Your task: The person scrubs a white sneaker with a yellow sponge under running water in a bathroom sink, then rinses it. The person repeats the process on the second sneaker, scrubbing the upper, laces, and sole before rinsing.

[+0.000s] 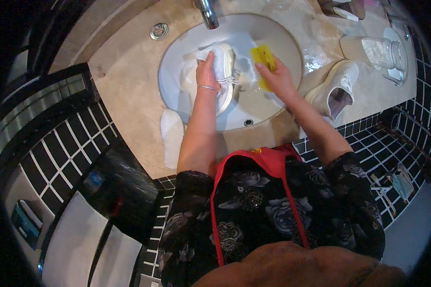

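Note:
Inside the oval white sink (292,50), my left hand (206,75) is closed on a white sneaker (223,62), which looks wet and has its laces hanging toward the right. The thumb lies along the shoe; the other fingers are mostly hidden by it. A short way to the right, my right hand (279,79) grips a yellow scrubbing brush (262,53), held over the basin and apart from the sneaker. On the counter by my right forearm rests a second white sneaker (341,79), its opening facing toward me. A white insole (172,138) lies left of my left forearm.
The chrome faucet (208,15) reaches over the basin's far edge. A round metal fitting (158,31) sits on the counter (129,91) at left. At the right stand a clear jar (392,55) and a bag beside it. Black tiled walls and floor surround the counter.

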### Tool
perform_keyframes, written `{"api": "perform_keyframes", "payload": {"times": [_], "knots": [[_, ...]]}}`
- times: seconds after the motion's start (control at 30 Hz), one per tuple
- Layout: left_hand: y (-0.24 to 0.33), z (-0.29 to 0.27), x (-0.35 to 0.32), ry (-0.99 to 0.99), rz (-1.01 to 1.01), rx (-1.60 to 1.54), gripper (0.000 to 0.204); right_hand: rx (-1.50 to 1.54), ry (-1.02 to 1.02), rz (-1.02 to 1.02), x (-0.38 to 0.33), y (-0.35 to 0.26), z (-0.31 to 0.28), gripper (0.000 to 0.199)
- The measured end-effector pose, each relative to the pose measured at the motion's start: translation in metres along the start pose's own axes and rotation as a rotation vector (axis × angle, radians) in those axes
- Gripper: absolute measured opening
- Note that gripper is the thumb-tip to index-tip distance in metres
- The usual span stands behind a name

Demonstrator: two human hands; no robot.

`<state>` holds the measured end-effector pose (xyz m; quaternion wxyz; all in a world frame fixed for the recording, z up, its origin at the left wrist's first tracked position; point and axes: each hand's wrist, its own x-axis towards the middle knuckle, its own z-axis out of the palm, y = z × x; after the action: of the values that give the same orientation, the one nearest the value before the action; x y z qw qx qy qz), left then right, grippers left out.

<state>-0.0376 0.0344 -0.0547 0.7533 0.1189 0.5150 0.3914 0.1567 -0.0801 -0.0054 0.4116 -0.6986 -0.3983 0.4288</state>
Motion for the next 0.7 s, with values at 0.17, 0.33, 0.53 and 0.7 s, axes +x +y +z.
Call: {"api": "perform_keyframes", "payload": {"times": [0.17, 0.33, 0.53, 0.7], "knots": [[0.002, 0.024, -0.030, 0.018, 0.085, 0.262, 0.046, -0.338, 0.076, -0.205, 0.040, -0.036, 0.045, 0.051], [0.004, 0.024, -0.035, 0.009, 0.051, 0.130, 0.039, -0.101, 0.094, -0.079, 0.053, -0.053, 0.052, 0.063], [0.005, 0.005, -0.022, 0.015, -0.111, 0.019, 0.040, -0.231, 0.072, -0.151, 0.011, -0.037, 0.067, 0.066], [-0.002, -0.001, -0.022, -0.089, -0.010, -0.044, 0.033, -0.176, 0.061, -0.105, 0.049, -0.038, 0.064, 0.058]]}}
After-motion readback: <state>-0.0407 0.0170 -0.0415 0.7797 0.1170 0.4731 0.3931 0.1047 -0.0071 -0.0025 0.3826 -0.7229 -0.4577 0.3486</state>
